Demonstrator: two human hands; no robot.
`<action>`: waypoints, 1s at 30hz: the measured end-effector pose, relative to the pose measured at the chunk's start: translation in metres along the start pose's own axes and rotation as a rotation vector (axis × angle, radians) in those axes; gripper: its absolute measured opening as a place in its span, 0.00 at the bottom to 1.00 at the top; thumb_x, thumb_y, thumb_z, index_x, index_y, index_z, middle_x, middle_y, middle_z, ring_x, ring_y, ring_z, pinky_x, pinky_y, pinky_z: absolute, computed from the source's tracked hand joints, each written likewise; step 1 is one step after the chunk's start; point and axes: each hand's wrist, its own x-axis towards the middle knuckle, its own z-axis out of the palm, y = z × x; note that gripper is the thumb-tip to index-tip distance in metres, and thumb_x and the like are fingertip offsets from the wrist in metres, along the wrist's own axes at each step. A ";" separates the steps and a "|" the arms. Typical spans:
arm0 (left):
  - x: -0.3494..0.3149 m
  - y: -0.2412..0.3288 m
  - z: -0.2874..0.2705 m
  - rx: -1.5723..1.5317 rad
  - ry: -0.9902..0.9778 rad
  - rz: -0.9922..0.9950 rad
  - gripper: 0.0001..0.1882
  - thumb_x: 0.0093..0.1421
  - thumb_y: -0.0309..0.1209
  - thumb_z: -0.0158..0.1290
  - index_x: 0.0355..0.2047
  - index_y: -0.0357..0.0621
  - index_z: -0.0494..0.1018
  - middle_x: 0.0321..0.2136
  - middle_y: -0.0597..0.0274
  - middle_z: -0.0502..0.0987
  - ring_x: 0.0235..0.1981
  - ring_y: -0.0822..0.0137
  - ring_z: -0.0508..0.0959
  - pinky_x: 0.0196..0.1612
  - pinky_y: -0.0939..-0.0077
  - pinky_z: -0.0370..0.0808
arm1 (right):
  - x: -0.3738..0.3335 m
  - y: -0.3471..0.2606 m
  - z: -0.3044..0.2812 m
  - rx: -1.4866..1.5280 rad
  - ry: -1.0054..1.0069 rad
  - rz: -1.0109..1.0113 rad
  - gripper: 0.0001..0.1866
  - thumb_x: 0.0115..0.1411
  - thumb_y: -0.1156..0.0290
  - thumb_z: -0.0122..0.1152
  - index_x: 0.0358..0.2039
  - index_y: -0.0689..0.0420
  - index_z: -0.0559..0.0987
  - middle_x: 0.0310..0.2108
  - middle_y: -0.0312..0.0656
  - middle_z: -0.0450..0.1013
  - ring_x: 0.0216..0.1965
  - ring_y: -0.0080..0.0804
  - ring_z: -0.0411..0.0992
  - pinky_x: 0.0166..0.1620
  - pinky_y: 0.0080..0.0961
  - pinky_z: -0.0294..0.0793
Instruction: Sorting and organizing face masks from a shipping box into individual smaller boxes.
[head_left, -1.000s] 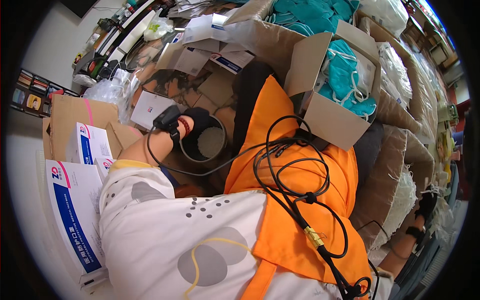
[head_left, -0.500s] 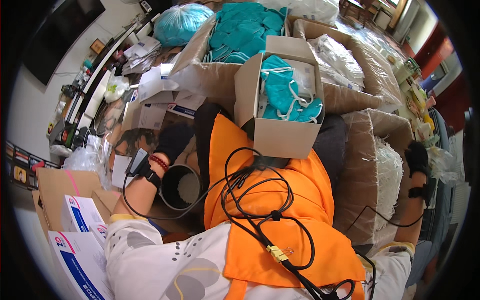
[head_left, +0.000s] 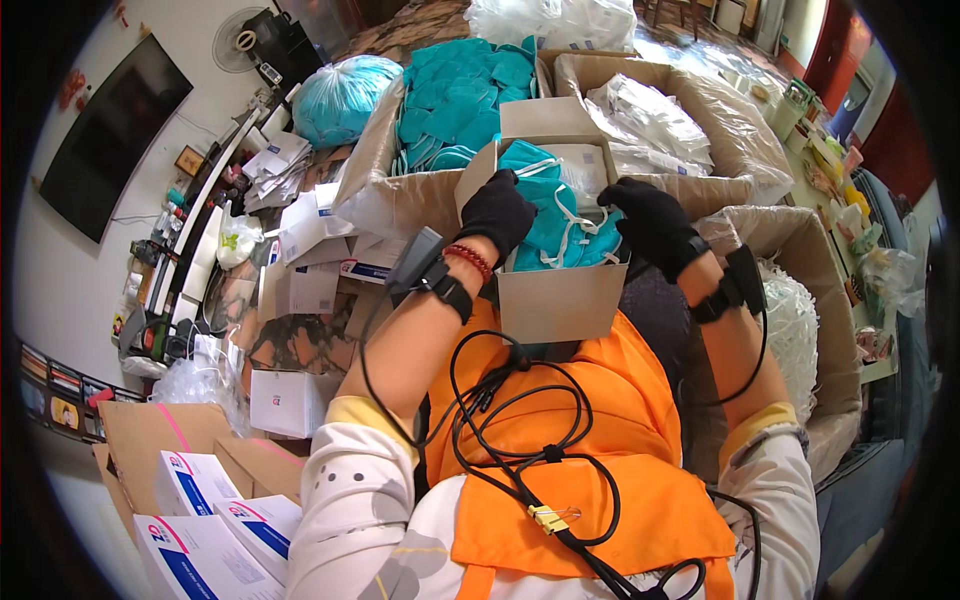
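Unclosed box [head_left: 560,308] holds teal masks [head_left: 545,238], more in carton [head_left: 400,204] — left hand [head_left: 497,212], right hand [head_left: 652,220] at box; can't tell either grip.

Bright light floods the upper right, glaring off the floor [head_left: 697,48]; centre fairly crisp, rim bowing, corners swallowed in black!

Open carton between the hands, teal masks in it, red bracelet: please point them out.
Open carton [head_left: 560,304], head view: front wall.
Teal masks [head_left: 546,217], head view: one mask's fabric.
Red bracelet [head_left: 471,257], head view: beads.
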 end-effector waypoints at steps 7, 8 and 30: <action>0.006 0.006 0.021 -0.131 0.023 -0.029 0.32 0.49 0.43 0.65 0.51 0.38 0.71 0.46 0.47 0.78 0.49 0.51 0.78 0.51 0.64 0.73 | -0.014 0.015 0.017 -0.112 0.022 -0.159 0.10 0.46 0.76 0.61 0.32 0.53 0.79 0.34 0.43 0.74 0.41 0.43 0.74 0.42 0.34 0.75; 0.002 0.008 0.023 -0.142 0.014 -0.030 0.27 0.48 0.43 0.65 0.44 0.39 0.75 0.45 0.48 0.78 0.45 0.50 0.78 0.48 0.65 0.74 | -0.016 0.016 0.018 -0.074 0.028 -0.113 0.10 0.45 0.79 0.61 0.31 0.54 0.80 0.34 0.43 0.75 0.40 0.43 0.74 0.42 0.33 0.75; -0.035 0.032 -0.036 -0.097 0.519 0.734 0.09 0.61 0.29 0.52 0.39 0.38 0.76 0.37 0.49 0.79 0.38 0.51 0.79 0.38 0.66 0.76 | -0.040 -0.047 0.055 1.435 0.380 0.364 0.11 0.64 0.70 0.55 0.46 0.58 0.75 0.35 0.36 0.76 0.35 0.26 0.76 0.38 0.20 0.75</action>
